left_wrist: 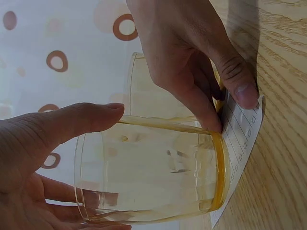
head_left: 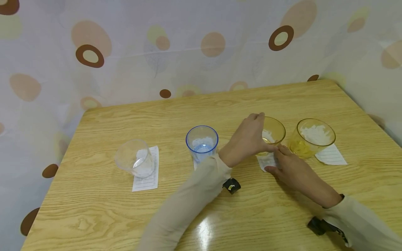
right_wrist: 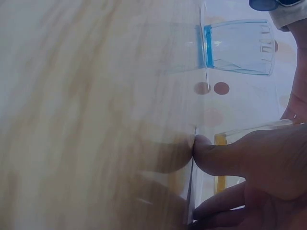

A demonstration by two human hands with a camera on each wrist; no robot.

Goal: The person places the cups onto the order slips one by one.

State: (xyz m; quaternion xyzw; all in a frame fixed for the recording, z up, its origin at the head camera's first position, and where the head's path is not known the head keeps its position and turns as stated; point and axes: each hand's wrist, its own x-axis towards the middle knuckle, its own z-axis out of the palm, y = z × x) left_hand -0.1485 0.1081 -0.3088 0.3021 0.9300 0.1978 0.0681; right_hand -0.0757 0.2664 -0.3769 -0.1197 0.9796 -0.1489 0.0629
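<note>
My left hand (head_left: 248,139) grips a clear yellow-tinted glass (left_wrist: 153,172) near its rim, thumb on one side and fingers round the other. The glass's thick amber base is close over a small lined paper slip (head_left: 267,161). My right hand (head_left: 293,170) is low beside that base, its thumb and fingertips on the slip at the table surface; part of the slip is hidden under the hand and glass. Just right of it stands a second yellow glass (head_left: 298,147) with white material showing inside, on its own lined paper (head_left: 333,156).
A blue glass (head_left: 202,139) stands left of my left hand, its paper mostly hidden by the sleeve. Farther left a clear glass (head_left: 132,158) stands on another lined slip (head_left: 150,183). The wooden table (head_left: 94,212) meets a patterned cloth (head_left: 188,62) at the back.
</note>
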